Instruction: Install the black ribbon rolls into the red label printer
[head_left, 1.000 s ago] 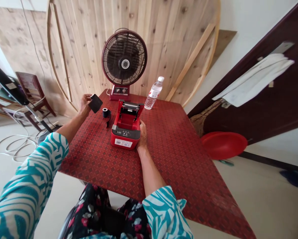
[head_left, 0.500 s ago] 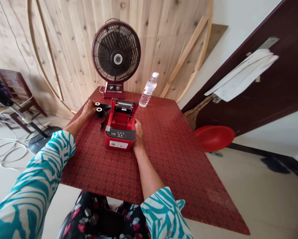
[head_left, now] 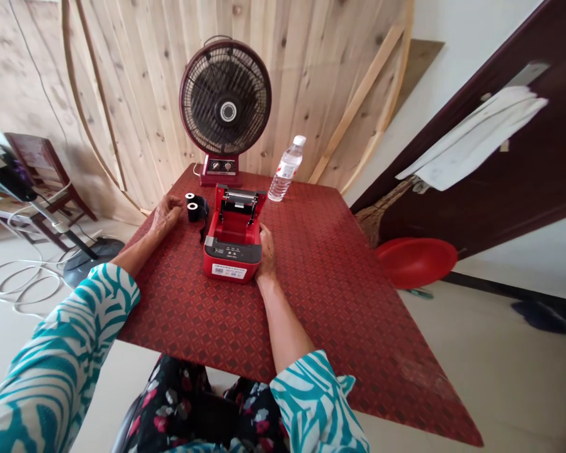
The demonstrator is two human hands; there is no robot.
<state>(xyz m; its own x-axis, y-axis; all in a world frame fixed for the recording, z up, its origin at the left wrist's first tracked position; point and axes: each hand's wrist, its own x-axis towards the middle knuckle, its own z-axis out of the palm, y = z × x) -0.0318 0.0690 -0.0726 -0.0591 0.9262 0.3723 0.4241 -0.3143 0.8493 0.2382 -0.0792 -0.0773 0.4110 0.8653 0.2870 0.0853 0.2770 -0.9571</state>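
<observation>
A red and black label printer sits on the table with its lid tipped up, showing the red inside. My right hand is wrapped round the printer's right side; some of its fingers are hidden. To the printer's left stand two black ribbon rolls with white cores, a loose length of black ribbon trailing from them. My left hand rests on the table just left of the rolls, fingers loosely apart and holding nothing.
Behind the printer stands a dark red fan. A clear water bottle is at the back of the patterned red table. Cables lie on the floor at left, near a round stand base. A red basin is beyond the right edge.
My left hand has let go of the ribbon roll and drawn slightly away to the left. My right hand stays on the printer. The whole view has shifted a little.
</observation>
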